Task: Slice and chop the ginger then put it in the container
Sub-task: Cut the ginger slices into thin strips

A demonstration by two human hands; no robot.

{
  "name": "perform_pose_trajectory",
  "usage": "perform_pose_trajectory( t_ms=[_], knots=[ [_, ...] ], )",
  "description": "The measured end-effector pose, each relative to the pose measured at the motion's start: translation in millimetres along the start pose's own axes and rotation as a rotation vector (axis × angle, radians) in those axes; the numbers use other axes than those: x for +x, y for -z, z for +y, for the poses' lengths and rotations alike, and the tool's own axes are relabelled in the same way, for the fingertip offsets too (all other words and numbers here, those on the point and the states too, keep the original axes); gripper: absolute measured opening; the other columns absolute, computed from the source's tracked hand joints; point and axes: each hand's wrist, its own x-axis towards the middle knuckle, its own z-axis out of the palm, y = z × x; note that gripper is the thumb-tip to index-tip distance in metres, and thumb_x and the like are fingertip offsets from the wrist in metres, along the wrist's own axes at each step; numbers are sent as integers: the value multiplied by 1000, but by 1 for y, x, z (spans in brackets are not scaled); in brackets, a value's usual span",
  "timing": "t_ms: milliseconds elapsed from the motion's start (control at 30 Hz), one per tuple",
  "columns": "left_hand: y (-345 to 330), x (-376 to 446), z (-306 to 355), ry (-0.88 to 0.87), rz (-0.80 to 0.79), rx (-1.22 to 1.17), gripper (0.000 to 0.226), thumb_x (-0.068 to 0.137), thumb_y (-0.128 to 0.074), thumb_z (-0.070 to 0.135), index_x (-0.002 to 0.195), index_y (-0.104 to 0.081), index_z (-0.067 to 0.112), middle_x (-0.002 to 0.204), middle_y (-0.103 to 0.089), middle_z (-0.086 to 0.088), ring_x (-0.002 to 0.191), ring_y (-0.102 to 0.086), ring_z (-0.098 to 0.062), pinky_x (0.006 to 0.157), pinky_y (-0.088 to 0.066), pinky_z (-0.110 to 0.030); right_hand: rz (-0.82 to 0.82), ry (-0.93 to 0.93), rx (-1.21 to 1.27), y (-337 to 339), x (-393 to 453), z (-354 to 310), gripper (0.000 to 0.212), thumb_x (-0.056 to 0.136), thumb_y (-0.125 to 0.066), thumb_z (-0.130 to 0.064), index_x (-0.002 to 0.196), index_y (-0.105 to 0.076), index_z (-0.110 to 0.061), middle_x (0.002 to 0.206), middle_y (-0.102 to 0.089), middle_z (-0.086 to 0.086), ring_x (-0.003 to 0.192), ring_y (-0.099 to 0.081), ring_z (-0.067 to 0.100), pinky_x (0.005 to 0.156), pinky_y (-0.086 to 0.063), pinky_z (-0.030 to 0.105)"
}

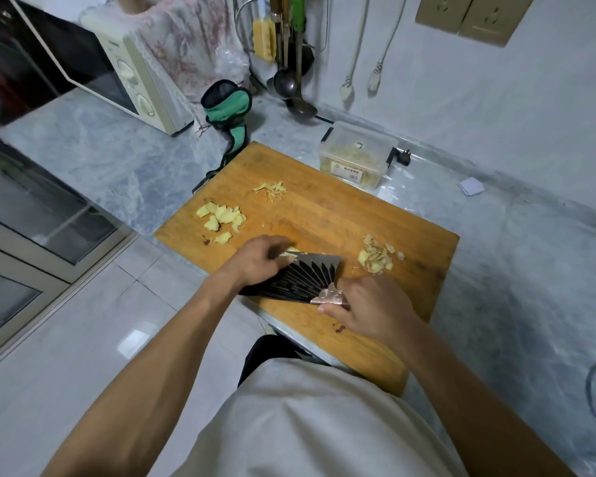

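While my right hand (369, 306) grips the handle of the dark, fan-patterned cleaver (300, 278) near the front edge of the rectangular wooden cutting board (324, 215), its fingers are curled tight round the handle just behind the copper-coloured bolster. Blade lies across the board, tilted, edge toward the far side. My left hand (258, 258) rests on the blade's far end; its fingers are bent down over a small pale-yellow piece of ginger (291, 251) that shows just past the knuckles, against the blade. Whether they pinch it or only press it, I cannot tell.

To the right of the blade, close by: a heap of thin ginger slices and peel scraps (375, 258). Further back on the left side of the board: a cluster of flat yellow ginger slices (221, 218). Beyond that, toward the board's far edge: a small pile of fine ginger shreds (270, 190).

Just past the board's far right corner, on the grey marbled table (117, 156), stands the clear rectangular plastic container (356, 156), pale yellow ginger visible through its wall. Behind the far left corner: a green and black cloth pouch (229, 111). Far left, a cream microwave oven (117, 70). Dark metal ladles (291, 84) hang on the wall behind.
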Motion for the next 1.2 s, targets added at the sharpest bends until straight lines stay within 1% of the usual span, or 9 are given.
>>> perform_pose_trajectory(
  t_ms=[67,133,300,467,533,800,967,1100,1200],
  knots=[
    [7,3,3,35,-101,-138,26,92,-68,30,114,-72,16,120,-68,2,107,-63,-12,79,-44,-11,60,53,-2,-3,-4,3,53,90,-56,-67,68,-38,-21,52,-28,-11,41,-33,14,43,-21,24],
    [9,5,5,26,-66,-172,15,89,-71,28,99,-77,18,108,-72,5,90,-65,-4,70,-43,-10,108,49,0,-2,-8,5,53,86,-57,-67,64,-38,-23,47,-30,-9,34,-30,15,41,-17,21],
    [4,10,8,39,225,-330,13,91,-71,25,89,-77,14,82,-73,8,70,-65,4,73,-52,-21,135,12,58,-5,-9,8,54,92,-55,-66,68,-41,-20,52,-27,-14,41,-33,11,42,-20,26],
    [15,-3,5,-26,688,-353,20,94,-67,30,97,-76,13,86,-73,7,82,-68,-4,75,-51,-18,34,-218,144,6,-10,12,56,94,-44,-69,80,-53,-16,65,-50,-5,59,-54,15,50,-33,31],
    [17,-12,0,10,752,-380,20,94,-67,30,98,-76,12,87,-74,3,82,-68,-7,75,-52,-20,30,-330,225,6,-10,17,55,94,-45,-69,80,-56,-17,65,-54,-5,58,-54,13,51,-36,30],
    [-28,0,-22,38,342,-2,17,90,-72,28,103,-77,18,107,-69,1,95,-62,-15,86,-45,-22,79,-611,599,11,6,24,58,98,-51,-59,59,-37,-19,53,-37,-4,47,-34,13,49,-23,30],
    [-36,17,-14,84,165,-7,55,84,-77,29,136,-58,29,137,-41,-6,120,-49,-23,109,-42,-34,98,-606,689,12,8,25,60,97,-53,-57,57,-32,-18,51,-31,-4,46,-29,14,51,-22,31],
    [-31,25,-5,-17,3,111,61,78,-83,24,135,-60,26,135,-35,-9,125,-44,-25,111,-36,-27,122,-599,733,10,11,23,60,98,-54,-56,58,-31,-18,52,-29,-4,46,-27,13,50,-20,30],
    [-24,28,3,-77,-64,223,43,83,-78,18,124,-66,18,128,-41,-9,114,-52,-25,105,-31,-16,113,-606,746,9,13,22,58,98,-53,-57,59,-35,-18,53,-33,-3,46,-30,13,50,-21,30]
  ],
)
